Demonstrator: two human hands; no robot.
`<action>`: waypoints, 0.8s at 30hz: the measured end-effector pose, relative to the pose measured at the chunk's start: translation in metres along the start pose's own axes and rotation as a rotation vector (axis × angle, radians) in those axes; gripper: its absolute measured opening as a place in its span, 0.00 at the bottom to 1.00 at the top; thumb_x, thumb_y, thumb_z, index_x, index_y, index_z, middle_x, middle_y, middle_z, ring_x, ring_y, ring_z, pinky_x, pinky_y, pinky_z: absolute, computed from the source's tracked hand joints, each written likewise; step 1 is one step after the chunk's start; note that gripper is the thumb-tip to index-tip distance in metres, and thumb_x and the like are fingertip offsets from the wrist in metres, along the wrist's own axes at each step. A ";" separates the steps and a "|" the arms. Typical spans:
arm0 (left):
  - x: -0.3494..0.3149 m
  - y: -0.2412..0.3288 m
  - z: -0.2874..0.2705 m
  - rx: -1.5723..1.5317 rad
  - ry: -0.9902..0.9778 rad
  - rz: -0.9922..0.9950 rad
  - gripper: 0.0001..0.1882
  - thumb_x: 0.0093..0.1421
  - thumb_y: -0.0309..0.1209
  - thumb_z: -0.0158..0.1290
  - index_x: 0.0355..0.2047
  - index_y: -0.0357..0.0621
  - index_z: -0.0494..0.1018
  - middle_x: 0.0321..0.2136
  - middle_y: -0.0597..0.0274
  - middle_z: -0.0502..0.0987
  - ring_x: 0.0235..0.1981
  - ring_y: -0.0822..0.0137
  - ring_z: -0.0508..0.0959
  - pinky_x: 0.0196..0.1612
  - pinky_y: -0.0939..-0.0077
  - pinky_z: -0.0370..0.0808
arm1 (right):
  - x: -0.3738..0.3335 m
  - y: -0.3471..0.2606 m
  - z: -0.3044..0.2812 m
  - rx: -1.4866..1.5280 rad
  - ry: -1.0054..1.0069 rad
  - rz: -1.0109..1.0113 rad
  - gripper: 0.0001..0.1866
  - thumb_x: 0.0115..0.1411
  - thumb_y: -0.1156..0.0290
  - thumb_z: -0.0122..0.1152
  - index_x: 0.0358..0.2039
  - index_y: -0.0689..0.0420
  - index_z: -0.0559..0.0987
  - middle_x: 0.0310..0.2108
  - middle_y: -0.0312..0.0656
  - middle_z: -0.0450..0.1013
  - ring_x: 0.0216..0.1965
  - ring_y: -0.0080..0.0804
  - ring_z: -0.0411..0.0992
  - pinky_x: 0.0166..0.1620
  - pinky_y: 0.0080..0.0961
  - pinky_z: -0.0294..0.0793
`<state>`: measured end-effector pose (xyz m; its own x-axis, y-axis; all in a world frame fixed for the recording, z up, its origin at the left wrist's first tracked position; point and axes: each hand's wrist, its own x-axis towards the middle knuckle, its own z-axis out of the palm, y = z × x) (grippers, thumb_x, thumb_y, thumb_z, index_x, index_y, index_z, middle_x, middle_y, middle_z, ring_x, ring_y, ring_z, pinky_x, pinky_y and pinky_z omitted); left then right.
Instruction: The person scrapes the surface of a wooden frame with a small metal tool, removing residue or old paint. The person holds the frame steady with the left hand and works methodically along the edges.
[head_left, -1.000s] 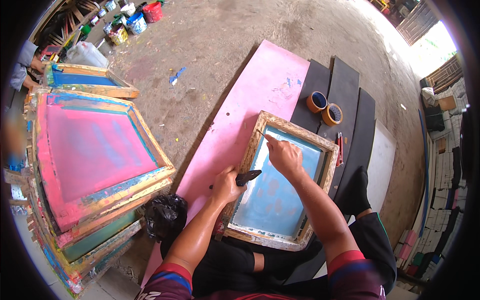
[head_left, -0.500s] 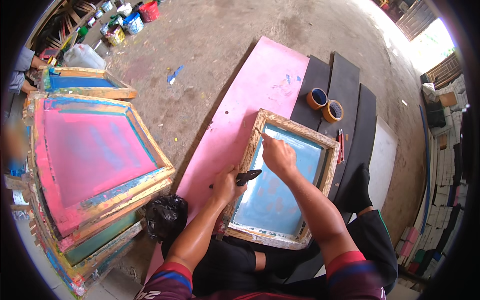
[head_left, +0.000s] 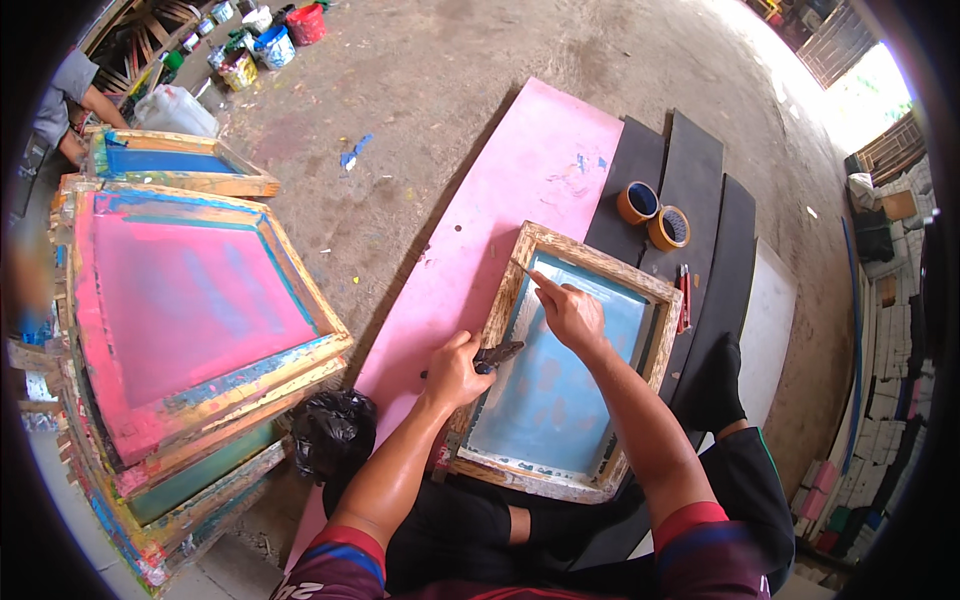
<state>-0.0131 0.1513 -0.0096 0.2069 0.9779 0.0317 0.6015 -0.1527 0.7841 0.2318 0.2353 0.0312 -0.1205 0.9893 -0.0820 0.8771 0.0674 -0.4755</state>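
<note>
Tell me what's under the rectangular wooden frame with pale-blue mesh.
A flat pink board, long black boards and black-clothed legs show around the frame; what directly supports it is covered.

My feed reads bright daylight, strongest through the opening (head_left: 868, 90) at upper right, which I log as blown out to white. Shadow lies along the left edge of the pink board (head_left: 560, 130). I note pale glare near the upper edge of the blue mesh (head_left: 550, 400). Left hand (head_left: 455, 372) and right hand (head_left: 575, 315) resolve sharply. Fisheye distortion curves the right-hand stack (head_left: 890, 350); black vignetting fills the corners. One left-rim patch: too blurred to identify.
</note>
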 end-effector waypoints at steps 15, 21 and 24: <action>0.001 0.002 -0.001 -0.001 -0.016 0.005 0.29 0.46 0.32 0.71 0.48 0.30 0.81 0.35 0.46 0.78 0.38 0.40 0.83 0.42 0.49 0.83 | -0.006 0.010 0.011 0.044 0.095 -0.008 0.18 0.77 0.58 0.62 0.64 0.36 0.85 0.35 0.47 0.87 0.38 0.51 0.86 0.44 0.47 0.84; 0.002 0.002 0.001 0.001 -0.013 -0.004 0.27 0.46 0.32 0.71 0.46 0.30 0.81 0.35 0.47 0.78 0.37 0.41 0.83 0.41 0.49 0.82 | -0.008 0.011 0.011 0.048 0.103 0.007 0.18 0.77 0.58 0.61 0.64 0.34 0.85 0.37 0.48 0.87 0.39 0.53 0.86 0.44 0.48 0.84; 0.001 0.002 0.001 -0.008 -0.008 0.000 0.27 0.46 0.32 0.71 0.46 0.30 0.81 0.34 0.46 0.77 0.36 0.41 0.83 0.41 0.49 0.82 | -0.009 0.010 0.009 0.044 0.093 0.013 0.18 0.76 0.58 0.62 0.64 0.35 0.85 0.37 0.48 0.87 0.39 0.53 0.86 0.44 0.48 0.84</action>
<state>-0.0113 0.1520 -0.0087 0.2128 0.9767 0.0270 0.5950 -0.1514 0.7893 0.2374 0.2260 0.0193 -0.0638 0.9979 -0.0076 0.8566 0.0508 -0.5135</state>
